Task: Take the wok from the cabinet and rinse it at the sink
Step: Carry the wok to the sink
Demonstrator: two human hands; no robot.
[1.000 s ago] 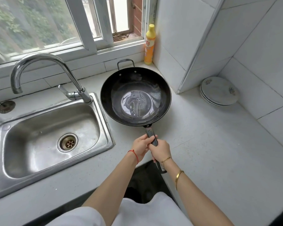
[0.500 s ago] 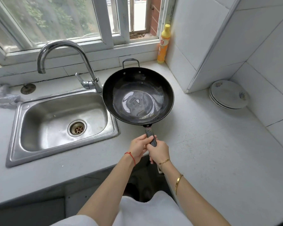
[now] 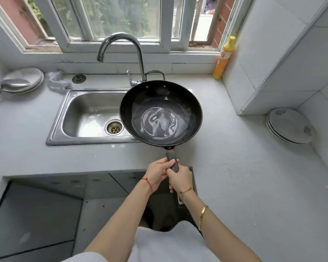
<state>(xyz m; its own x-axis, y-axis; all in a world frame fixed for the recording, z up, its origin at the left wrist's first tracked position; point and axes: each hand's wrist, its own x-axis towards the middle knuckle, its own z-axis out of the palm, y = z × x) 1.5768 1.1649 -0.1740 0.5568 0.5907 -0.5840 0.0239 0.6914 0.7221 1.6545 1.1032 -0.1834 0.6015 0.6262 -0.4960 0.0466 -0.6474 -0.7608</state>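
Observation:
A black wok (image 3: 160, 113) with a shiny, wet-looking bottom hangs level over the right edge of the steel sink (image 3: 87, 114) and the counter beside it. Its dark long handle (image 3: 172, 161) points toward me. My left hand (image 3: 157, 173) and my right hand (image 3: 180, 179) both grip that handle, side by side. A small loop handle shows at the wok's far rim. The curved chrome faucet (image 3: 121, 48) stands behind the wok, with its spout over the basin; no water runs from it.
A yellow-orange dish soap bottle (image 3: 223, 58) stands in the back right corner by the window. Stacked plates (image 3: 290, 125) lean at the right wall. A plate with a ladle (image 3: 21, 82) sits at the far left. Grey cabinet fronts (image 3: 45, 214) lie below the counter edge.
The wok has moved left, from over the counter to partly over the sink's right side. My view has swung left with it. Both hands keep their grip on the handle.

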